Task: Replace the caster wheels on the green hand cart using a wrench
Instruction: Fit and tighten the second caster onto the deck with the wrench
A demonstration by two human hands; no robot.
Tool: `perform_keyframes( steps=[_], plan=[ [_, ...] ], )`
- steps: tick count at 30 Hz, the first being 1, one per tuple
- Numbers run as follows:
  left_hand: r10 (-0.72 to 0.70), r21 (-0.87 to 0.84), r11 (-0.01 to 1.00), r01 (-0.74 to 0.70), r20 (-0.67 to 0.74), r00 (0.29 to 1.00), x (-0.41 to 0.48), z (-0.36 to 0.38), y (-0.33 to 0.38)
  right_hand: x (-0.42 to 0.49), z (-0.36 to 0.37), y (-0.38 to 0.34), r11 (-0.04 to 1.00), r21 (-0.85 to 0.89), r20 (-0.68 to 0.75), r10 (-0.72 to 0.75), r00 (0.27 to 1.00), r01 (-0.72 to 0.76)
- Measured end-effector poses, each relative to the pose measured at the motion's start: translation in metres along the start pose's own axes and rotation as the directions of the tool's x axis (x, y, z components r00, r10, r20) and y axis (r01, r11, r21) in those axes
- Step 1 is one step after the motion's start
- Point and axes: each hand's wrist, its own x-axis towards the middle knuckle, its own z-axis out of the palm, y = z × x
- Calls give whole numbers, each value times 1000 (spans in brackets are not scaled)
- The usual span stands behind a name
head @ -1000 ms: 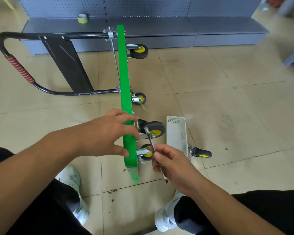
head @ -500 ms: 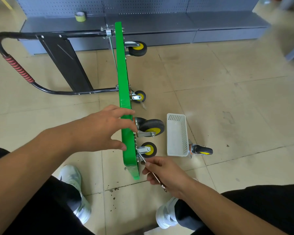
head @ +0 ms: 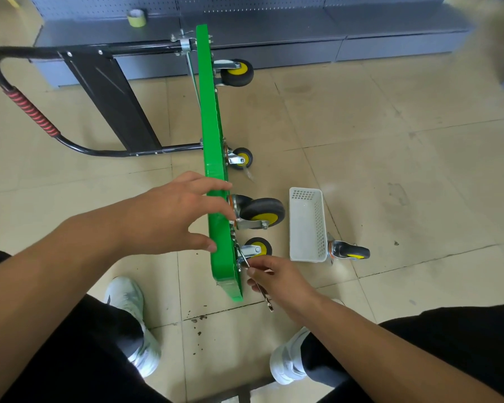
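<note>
Pale tiled floor (head: 390, 141), grey shelving at the back. Tipped on its long edge there: green hand cart (head: 213, 126), likely so as to turn the wheel side toward the working hand. Draped over the top edge, left hand (head: 175, 216), fingers spread and fairly straight, thumb against the near face; by the look of it, steadying the deck against the turning force. Just beyond the right hand (head: 277, 277), small caster (head: 258, 247) on its bracket. Pinched between right thumb and fingers, wrench (head: 266, 301), head up at that bracket's fasteners, tail poking out below the palm. Loosening or tightening: cannot tell. Farther beyond the right hand, larger caster (head: 262, 213). To the outer side of that hand, white basket (head: 306, 196), presumably for bolts, and a loose caster (head: 349, 253) close against its far corner.
</note>
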Motion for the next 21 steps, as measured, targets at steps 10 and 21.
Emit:
perform_keyframes(
  steps=[10,21],
  plan=[
    [5,-9,1000,-5,-12,1000,-1,1,0,22,0,12,992,-111,10,-63,998,64],
    [13,-18,1000,-14,-36,999,-1,3,-2,46,6,17,954,-211,14,-214,977,213]
  ],
)
